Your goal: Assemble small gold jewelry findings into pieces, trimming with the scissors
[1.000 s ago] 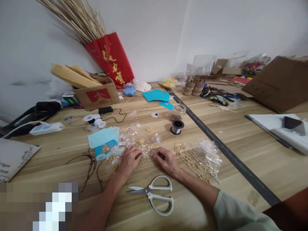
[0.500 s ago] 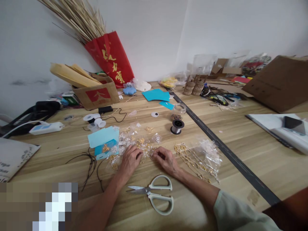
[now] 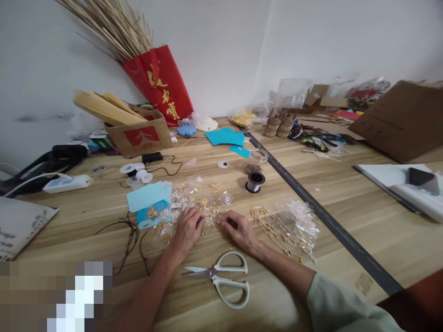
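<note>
My left hand [image 3: 188, 229] rests at the near left side of a heap of small gold and silver jewelry findings [image 3: 209, 213], its fingers curled together. Across from it, my right hand [image 3: 239, 229] has thumb and fingertips pinched at the heap's right side. Whatever lies between either hand's fingertips is too small to make out. Scissors [image 3: 212, 273] with pale handles lie on the table just below my hands, blades parted. To the right of my right hand are gold and silver chains [image 3: 277, 230] beside a clear plastic bag [image 3: 303, 223].
Blue cards [image 3: 148, 196] with findings sit left of the heap. A wire spool [image 3: 255, 182] stands behind it, near a clear jar [image 3: 258, 159]. Black cords [image 3: 129, 235] lie at left. A dark strip [image 3: 321, 221] crosses the table; boxes and a red bag [image 3: 161, 85] stand at the back.
</note>
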### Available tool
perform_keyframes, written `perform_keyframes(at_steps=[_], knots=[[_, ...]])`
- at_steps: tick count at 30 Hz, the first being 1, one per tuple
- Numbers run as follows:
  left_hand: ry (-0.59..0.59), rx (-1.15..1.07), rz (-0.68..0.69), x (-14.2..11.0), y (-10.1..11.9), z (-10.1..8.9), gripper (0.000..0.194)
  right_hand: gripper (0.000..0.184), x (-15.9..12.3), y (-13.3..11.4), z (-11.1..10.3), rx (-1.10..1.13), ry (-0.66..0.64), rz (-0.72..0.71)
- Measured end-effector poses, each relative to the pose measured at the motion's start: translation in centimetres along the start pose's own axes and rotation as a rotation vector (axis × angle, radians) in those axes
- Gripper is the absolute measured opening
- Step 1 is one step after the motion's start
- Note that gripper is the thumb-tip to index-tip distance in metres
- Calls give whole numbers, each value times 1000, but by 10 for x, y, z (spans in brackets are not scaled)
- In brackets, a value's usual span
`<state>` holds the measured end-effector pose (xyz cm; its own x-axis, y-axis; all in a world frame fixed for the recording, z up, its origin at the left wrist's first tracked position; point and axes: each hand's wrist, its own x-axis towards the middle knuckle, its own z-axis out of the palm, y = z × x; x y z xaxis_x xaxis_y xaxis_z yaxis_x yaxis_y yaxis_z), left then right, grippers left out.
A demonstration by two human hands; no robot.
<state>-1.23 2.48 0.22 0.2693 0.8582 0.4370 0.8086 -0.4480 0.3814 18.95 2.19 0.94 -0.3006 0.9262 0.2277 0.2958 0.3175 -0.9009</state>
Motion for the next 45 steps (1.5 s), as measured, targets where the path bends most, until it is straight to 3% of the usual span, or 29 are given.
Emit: perform_keyframes(at_steps=[7, 16, 25, 40, 45], knots=[[161, -115, -48, 1, -1, -1, 12, 11, -1, 3, 2, -1, 13, 5], [109, -66, -41, -3, -2, -1, 13, 14, -5, 8, 5, -14, 0, -7], [165, -114, -37, -5, 0, -1, 12, 13, 6, -1, 14, -92, -61, -96], [199, -414, -141, 0, 2, -2, 11, 12, 15, 6, 19, -58, 12, -160], [167, -493, -251, 1, 3, -3, 7, 10, 16, 6, 19, -61, 9, -179]])
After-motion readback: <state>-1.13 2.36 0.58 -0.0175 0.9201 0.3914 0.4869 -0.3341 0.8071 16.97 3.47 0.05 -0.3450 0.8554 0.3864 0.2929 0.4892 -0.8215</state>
